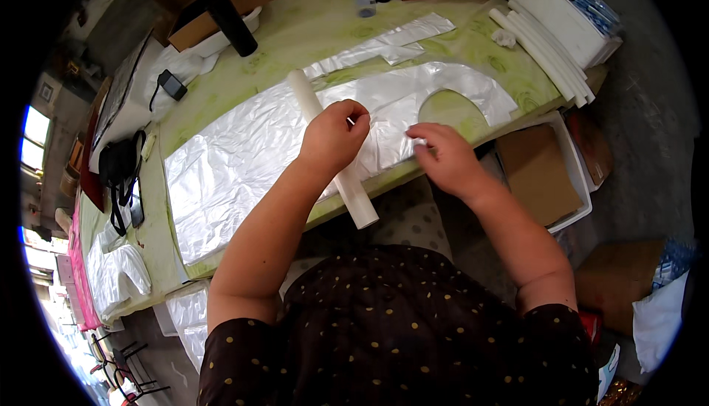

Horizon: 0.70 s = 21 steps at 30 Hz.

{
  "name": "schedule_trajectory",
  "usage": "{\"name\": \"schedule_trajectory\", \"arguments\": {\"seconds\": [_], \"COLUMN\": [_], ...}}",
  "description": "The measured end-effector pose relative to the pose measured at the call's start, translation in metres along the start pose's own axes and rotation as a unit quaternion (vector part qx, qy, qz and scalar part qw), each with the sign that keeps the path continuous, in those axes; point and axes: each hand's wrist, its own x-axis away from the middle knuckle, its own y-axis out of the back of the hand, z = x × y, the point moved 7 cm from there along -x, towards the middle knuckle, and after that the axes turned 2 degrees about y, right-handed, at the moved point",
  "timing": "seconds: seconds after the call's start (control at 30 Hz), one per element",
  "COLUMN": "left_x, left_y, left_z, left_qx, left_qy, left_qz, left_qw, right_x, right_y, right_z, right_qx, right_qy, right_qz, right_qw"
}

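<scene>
One pale tube [355,196] slants beneath left hand [332,140], near end jutting past edge of green table [299,26]. Left hand curled nearly closed; cannot tell whether fingers pinch anything. Right hand [447,159] to its right, fingers bent, thumb slightly apart, near curved cutout in shiny plastic sheet [236,155]; contact with sheet unclear.
</scene>
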Motion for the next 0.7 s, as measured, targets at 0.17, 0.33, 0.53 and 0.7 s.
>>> {"name": "schedule_trajectory", "arguments": {"seconds": [0.17,0.33,0.53,0.7], "left_x": [0.004,0.002,-0.011,0.021], "left_y": [-0.007,-0.007,0.027,0.11], "left_z": [0.0,-0.002,0.002,0.111], "left_qx": [0.012,0.28,0.559,0.478], "left_qy": [-0.009,0.008,0.05,0.163], "left_qz": [0.049,0.021,0.006,-0.103], "left_qw": [0.999,0.96,0.828,0.857], "right_x": [-0.067,-0.095,-0.057,-0.044], "right_y": [-0.021,0.013,-0.033,-0.009], "right_z": [-0.04,0.002,0.057,-0.036], "right_qx": [0.077,0.135,0.077,0.012], "right_qy": [-0.095,0.051,0.217,0.071], "right_qz": [-0.005,-0.134,-0.008,-0.094], "right_qw": [0.993,0.98,0.973,0.993]}}
